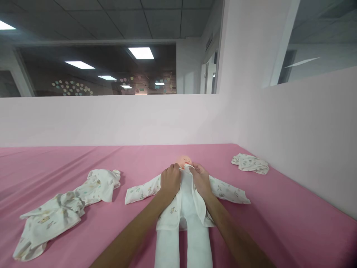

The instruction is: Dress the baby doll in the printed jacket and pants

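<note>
Bare forearms [131, 230] come up from the near side, one to either side of the doll's legs [167, 249], which run out of view at the bottom. Beneath everything spreads a pink sheet [92, 156]; its back edge meets a white wall [111, 121], and its right edge slants along another. On it, midway between left and right, the doll [187, 197] lies on its back, head toward the back edge. Around the doll is a printed shirt [170, 216], open down the front, both sleeves spread outward. Crumpled clothes [55, 216] lie at the left, well apart from the doll. Smaller, a bunched cloth [251, 163] sits near the back right corner, just beside the right edge. Both hands are at the doll's neck. On the left hand [170, 181] the fingers curl over the shirt by the shoulder; their tips are hidden, so I cannot tell whether they clamp it. The right hand [201, 181] has its fingers clamped on the collar [188, 167], with the fabric between thumb and fingertips, just below the doll's head [184, 160].
</note>
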A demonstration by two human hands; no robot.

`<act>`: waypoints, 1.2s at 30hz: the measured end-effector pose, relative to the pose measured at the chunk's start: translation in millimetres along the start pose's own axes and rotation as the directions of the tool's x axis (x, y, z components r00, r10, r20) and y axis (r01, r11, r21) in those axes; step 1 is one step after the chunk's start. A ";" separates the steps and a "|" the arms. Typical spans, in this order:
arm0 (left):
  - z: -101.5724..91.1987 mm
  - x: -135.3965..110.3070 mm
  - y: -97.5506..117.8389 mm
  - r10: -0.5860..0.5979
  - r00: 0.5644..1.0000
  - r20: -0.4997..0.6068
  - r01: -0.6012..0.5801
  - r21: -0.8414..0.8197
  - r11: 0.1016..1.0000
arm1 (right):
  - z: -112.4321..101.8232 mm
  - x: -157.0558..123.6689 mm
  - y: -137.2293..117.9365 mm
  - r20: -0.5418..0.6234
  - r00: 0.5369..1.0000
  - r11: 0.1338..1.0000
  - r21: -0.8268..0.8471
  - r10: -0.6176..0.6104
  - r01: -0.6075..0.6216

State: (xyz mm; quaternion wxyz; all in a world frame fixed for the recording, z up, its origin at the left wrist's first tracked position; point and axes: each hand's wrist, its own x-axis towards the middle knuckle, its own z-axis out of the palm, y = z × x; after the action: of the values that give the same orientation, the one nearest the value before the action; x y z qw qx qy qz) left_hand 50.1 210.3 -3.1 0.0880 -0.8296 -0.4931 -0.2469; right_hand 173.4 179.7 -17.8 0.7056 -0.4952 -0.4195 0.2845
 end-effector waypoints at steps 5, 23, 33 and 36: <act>2.5 1.6 -1.3 0.007 1.000 0.017 -0.007 -0.017 1.000 | 1.3 0.5 0.7 -0.004 1.000 0.998 0.055 0.021 -0.021; 3.6 0.7 -0.4 0.086 0.996 0.004 -0.086 -0.003 0.996 | 1.4 -3.5 -4.4 0.060 0.998 0.999 -0.022 -0.026 0.027; 7.9 -1.9 -5.5 0.062 0.996 -0.066 -0.073 -0.169 0.983 | 5.1 -10.9 -9.5 0.201 0.977 0.989 -0.112 -0.068 0.092; 6.7 -0.9 -8.2 -0.002 0.998 -0.061 -0.023 -0.398 0.917 | 5.2 -12.2 -8.9 0.243 0.966 0.986 -0.116 -0.087 0.118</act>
State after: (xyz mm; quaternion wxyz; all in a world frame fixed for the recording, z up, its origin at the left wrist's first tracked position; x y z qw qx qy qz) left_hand 44.9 216.3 -10.0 -0.0664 -0.8249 -0.4253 -0.3665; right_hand 162.8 169.1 -12.5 0.6305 -0.4801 -0.5435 0.2769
